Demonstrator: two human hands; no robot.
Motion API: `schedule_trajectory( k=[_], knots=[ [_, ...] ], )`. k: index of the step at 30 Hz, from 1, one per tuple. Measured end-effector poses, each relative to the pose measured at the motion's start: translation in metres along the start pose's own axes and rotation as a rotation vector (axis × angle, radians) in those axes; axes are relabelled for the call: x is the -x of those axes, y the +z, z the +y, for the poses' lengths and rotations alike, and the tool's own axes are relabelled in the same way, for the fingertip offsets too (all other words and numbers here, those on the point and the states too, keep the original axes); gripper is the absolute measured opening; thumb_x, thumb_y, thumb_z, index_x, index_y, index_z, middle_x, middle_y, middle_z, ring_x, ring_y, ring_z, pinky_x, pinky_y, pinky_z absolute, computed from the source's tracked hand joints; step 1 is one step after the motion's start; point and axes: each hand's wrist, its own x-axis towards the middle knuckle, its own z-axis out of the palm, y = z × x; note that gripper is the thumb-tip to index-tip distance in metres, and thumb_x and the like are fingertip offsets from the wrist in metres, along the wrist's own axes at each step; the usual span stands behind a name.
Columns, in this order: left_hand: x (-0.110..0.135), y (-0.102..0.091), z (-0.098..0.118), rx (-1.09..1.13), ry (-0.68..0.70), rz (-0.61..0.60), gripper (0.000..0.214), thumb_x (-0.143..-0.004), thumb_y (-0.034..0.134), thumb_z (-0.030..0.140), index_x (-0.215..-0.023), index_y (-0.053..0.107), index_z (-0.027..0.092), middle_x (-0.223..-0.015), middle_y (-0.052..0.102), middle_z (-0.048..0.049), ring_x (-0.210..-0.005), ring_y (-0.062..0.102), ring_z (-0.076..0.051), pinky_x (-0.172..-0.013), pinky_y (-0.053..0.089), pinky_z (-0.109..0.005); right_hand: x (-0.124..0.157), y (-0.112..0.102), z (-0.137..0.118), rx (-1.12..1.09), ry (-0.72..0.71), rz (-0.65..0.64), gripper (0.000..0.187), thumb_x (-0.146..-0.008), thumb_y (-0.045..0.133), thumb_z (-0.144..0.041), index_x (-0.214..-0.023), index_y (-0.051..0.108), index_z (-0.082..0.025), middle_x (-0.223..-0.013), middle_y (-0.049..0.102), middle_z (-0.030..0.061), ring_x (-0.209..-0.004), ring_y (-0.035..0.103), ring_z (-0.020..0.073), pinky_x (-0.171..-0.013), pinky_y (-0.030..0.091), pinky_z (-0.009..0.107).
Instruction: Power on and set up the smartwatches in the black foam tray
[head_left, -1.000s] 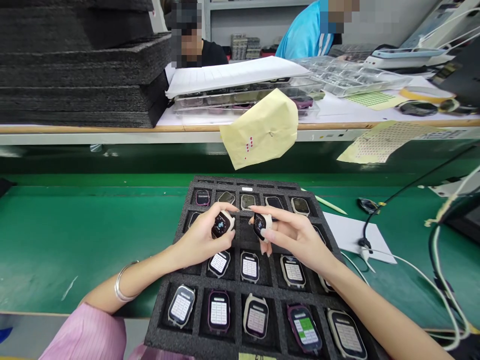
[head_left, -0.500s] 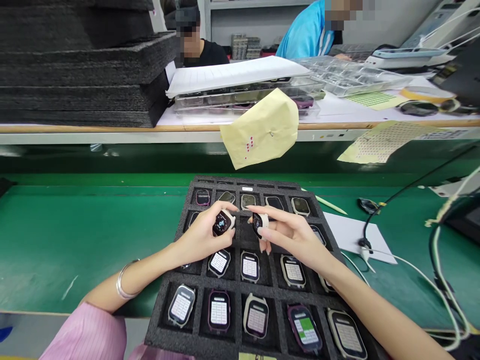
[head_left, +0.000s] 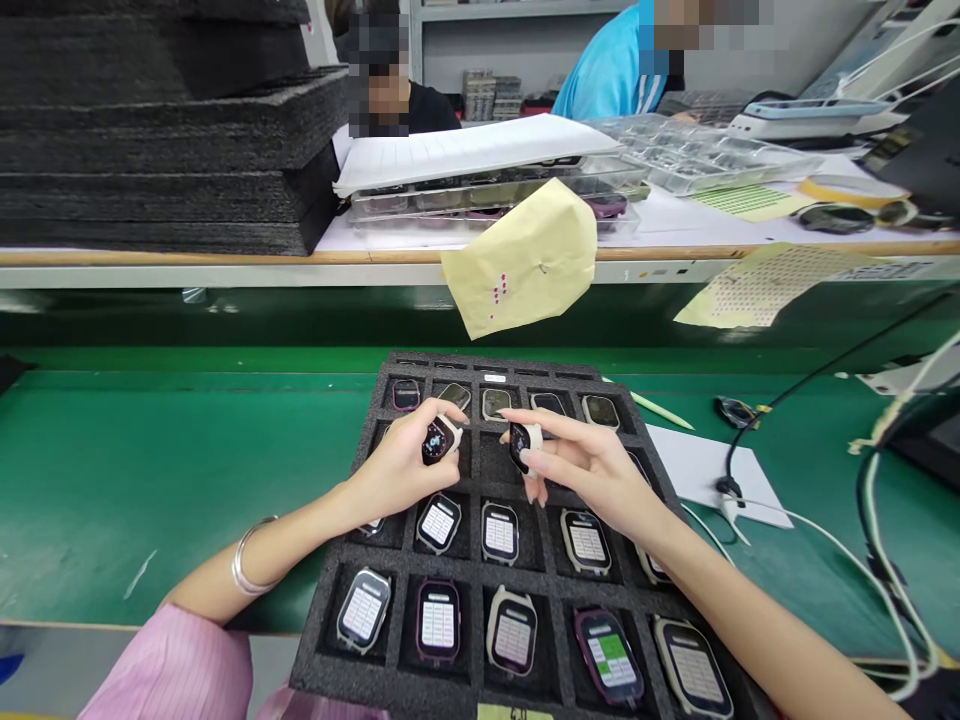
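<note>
A black foam tray (head_left: 390,655) with rows of pockets lies in front of me on the green bench, and several strapless smartwatch bodies sit in it with lit screens. My left hand (head_left: 394,472) pinches one cream-cased watch body (head_left: 437,440) above the tray's second row. My right hand (head_left: 592,470) pinches another cream-cased watch body (head_left: 523,445) just to the right of it. The two watch bodies are a short gap apart, both screens turned toward me.
A yellow paper sheet (head_left: 525,260) hangs off the raised shelf edge. Stacked black foam (head_left: 150,130) fills the shelf's left; clear trays (head_left: 495,190) and papers lie to the right. Two people sit behind. White and black cables (head_left: 825,520), a white sheet (head_left: 697,465) and a pale stick (head_left: 660,408) lie right of the tray.
My left hand has tipped forward and lowered its watch body slightly toward the tray. The right hand has shifted very little.
</note>
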Motion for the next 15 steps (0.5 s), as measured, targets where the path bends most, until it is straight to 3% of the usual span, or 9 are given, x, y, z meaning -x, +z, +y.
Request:
schedule_trajectory(
  k=[9,15],
  knots=[
    [0.0030,-0.0001,0.0017,0.074,0.053,0.030,0.034,-0.076,0.055,0.010,-0.108,0.050,0.020,-0.077,0.054,0.0031,-0.070,0.051,-0.013,-0.067,0.041,-0.023,0.0020,-0.0031,0.0022,-0.068,-0.032,0.010,0.041,-0.085,0.069,-0.028,-0.125,0.062,-0.020,-0.067,0.066,0.0008,-0.053,0.061,0.0144,-0.051,0.053,0.025],
    [0.0017,-0.0018,0.0007,0.034,-0.005,0.008,0.028,-0.077,0.056,0.011,-0.103,0.051,0.018,-0.072,0.052,0.0048,-0.066,0.049,-0.011,-0.065,0.040,-0.023,0.0008,-0.0024,0.0032,-0.021,0.015,-0.038,0.039,-0.089,0.065,-0.027,-0.127,0.060,-0.017,-0.062,0.067,0.0008,-0.053,0.062,0.0143,-0.053,0.052,0.025]
  ],
)
